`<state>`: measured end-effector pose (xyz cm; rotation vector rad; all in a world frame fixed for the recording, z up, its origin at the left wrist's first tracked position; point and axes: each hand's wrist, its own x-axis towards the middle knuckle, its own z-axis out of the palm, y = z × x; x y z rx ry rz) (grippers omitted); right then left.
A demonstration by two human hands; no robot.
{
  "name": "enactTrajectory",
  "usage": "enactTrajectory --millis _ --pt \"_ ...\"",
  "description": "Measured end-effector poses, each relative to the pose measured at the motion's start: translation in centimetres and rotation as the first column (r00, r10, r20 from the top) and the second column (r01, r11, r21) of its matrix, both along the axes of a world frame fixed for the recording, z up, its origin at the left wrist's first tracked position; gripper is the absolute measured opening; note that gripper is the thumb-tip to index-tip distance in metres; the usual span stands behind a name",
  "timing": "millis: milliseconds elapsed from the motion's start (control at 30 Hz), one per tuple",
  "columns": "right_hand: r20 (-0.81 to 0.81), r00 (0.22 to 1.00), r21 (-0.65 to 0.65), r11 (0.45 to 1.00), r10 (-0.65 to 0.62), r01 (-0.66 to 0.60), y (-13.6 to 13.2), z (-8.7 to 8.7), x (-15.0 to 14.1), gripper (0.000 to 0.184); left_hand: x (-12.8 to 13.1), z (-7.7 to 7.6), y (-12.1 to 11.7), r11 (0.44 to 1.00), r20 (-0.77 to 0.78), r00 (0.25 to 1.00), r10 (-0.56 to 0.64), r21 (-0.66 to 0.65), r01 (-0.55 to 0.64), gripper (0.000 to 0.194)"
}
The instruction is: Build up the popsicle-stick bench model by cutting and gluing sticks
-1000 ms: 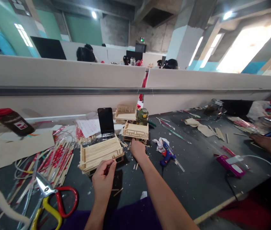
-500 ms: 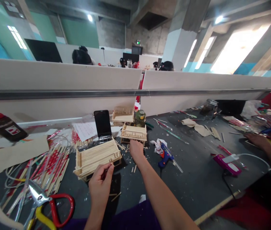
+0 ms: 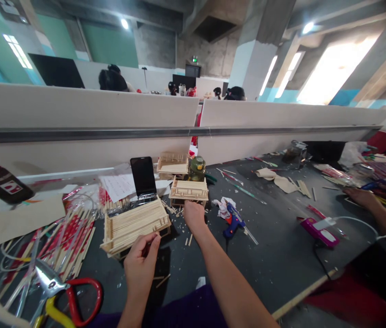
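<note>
Tabletop [image 3: 244, 282]: dark, with wood crumbs and short stick offcuts scattered between and around my hands.
Left grip [image 3: 148, 246]: thumb and fingertips together, at the near right edge of the large stick model (anything pinched there is too small for me to make out).
Right grip [image 3: 192, 208]: at the near side of the small stick model; my fingers are hidden beyond the back of my hand, so I cannot tell whether they are apart, together or clamped on something.
Large stick model [image 3: 136, 225]: ahead of my left grip, its deck of pale sticks lying side by side, with low railings at the edges.
Small stick model [image 3: 188, 190]: just beyond my right grip, near the green jar [image 3: 197, 171].
Rear stick model [image 3: 172, 167]: behind the small one, near the white partition [image 3: 110, 111].
Phone [image 3: 143, 176]: propped up behind the large model (its screen dark).
Glue gun [image 3: 234, 225]: blue, right of my right grip, beside crumpled paper [image 3: 223, 208].
Scissors [image 3: 52, 285]: red and yellow handles, at my lower left, near the red-and-white packed sticks [image 3: 73, 241].
Far right: a co-worker's hand [image 3: 363, 198], beyond the magenta power block [image 3: 320, 233].
</note>
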<state>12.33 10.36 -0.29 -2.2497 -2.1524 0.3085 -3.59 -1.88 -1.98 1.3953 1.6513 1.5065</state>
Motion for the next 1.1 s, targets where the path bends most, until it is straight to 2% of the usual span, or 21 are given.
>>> enactTrajectory --millis 133,300,533,767,1100 --pt "-0.031 0.999 0.074 0.997 0.011 -0.009 -0.3 -0.9 0.4 0.025 0.2 0.1 0.0 1.0 0.01 1.0 0.002 0.014 -0.002 0.028" --pt "-0.058 0.998 0.102 0.995 0.003 0.003 -0.6 -1.5 0.6 0.023 0.3 0.0 0.1 1.0 0.025 1.0 -0.012 -0.001 0.012 0.028" --pt "-0.088 0.996 0.132 0.991 0.007 0.005 -2.0 -1.4 0.3 0.022 0.3 0.1 0.1 1.0 0.028 1.0 -0.011 -0.001 0.011 0.028" --pt "-0.139 0.989 0.15 0.986 -0.052 0.073 -3.3 -1.0 2.0 0.03 0.3 0.5 0.0 1.0 0.061 0.998 -0.006 -0.002 0.006 0.028" --pt "-0.182 0.977 0.131 0.988 0.109 -0.086 -1.6 -1.2 0.5 0.029 0.3 -0.2 0.1 0.999 0.089 0.996 -0.023 -0.024 0.025 0.029"
